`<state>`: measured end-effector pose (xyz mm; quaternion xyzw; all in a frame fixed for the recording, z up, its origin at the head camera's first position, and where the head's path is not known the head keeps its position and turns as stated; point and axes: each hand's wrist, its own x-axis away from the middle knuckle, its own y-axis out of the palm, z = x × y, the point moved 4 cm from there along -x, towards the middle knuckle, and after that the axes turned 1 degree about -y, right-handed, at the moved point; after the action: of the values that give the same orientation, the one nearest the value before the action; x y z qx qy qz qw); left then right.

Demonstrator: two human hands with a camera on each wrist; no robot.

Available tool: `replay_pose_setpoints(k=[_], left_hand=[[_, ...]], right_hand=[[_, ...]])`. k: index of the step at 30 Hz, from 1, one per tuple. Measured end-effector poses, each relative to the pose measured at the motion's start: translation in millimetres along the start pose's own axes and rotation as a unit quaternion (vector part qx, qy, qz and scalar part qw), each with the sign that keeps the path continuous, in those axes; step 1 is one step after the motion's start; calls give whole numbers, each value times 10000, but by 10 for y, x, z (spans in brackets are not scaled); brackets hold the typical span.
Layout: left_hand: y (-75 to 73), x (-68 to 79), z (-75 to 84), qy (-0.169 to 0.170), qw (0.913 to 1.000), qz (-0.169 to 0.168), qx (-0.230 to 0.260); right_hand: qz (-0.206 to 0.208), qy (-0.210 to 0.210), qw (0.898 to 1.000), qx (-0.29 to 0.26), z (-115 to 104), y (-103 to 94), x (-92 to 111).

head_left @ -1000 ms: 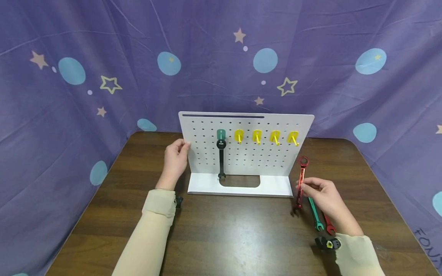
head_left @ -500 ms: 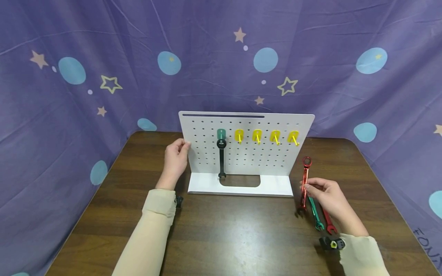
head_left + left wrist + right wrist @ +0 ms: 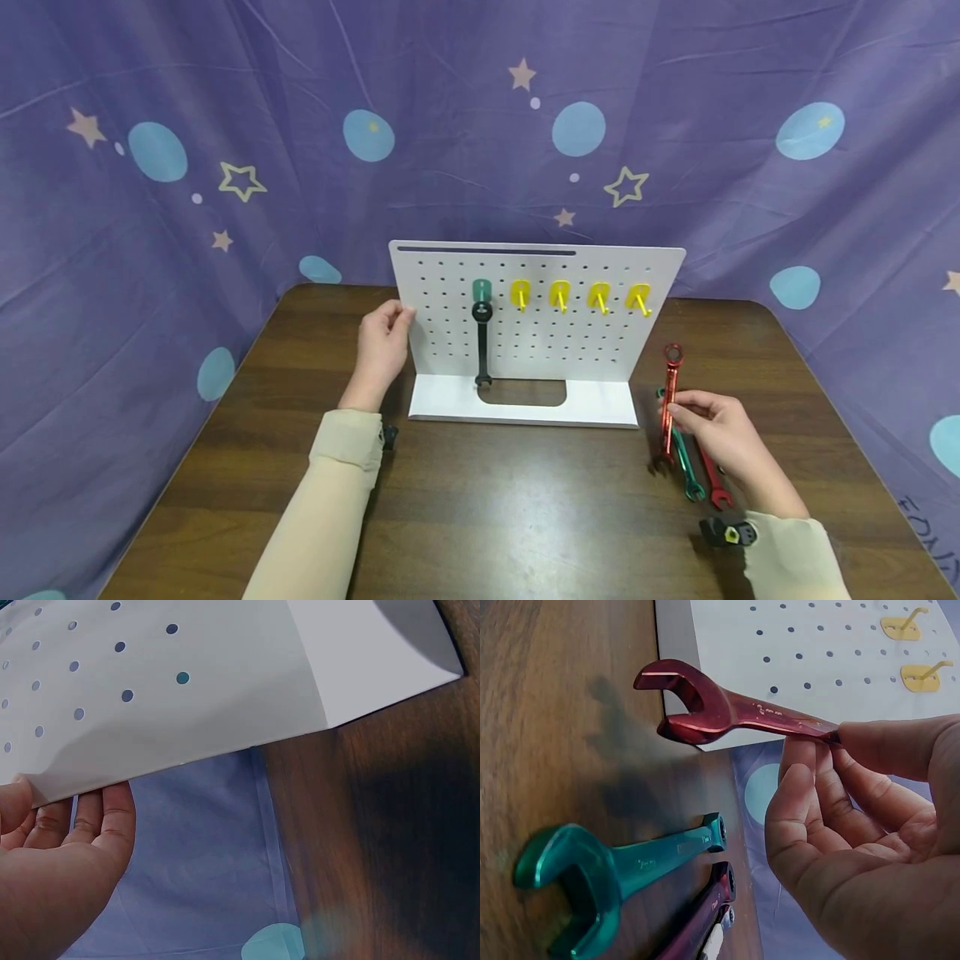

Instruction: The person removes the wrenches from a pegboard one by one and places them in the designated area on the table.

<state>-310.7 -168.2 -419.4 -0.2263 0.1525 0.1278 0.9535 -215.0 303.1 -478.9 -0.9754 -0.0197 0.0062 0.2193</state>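
My left hand pinches the left edge of a white pegboard, thumb in front and fingers behind in the left wrist view. Right of the board, my right hand holds a shiny red combination wrench between thumb and fingers, ring end up. Its open end shows close in the right wrist view, above the table. Below it lie a green wrench and a darker red wrench. A black wrench hangs by its ring from the board's green hook.
Several yellow hooks stick out in a row right of the green one. Beside the dark red wrench, part of a light-coloured tool shows. The brown table backs onto a purple curtain.
My right hand has moved a little to the right with the red wrench, away from the board. More of the green wrench shows. My left hand stays on the board's edge.
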Motion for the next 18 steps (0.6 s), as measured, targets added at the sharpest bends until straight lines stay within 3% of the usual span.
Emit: replay_pose_setpoints(k=[18], left_hand=[[-10,3,25,34,10000,6,3]], right_hand=[[141,-242,9993,-255,32,-111,22]])
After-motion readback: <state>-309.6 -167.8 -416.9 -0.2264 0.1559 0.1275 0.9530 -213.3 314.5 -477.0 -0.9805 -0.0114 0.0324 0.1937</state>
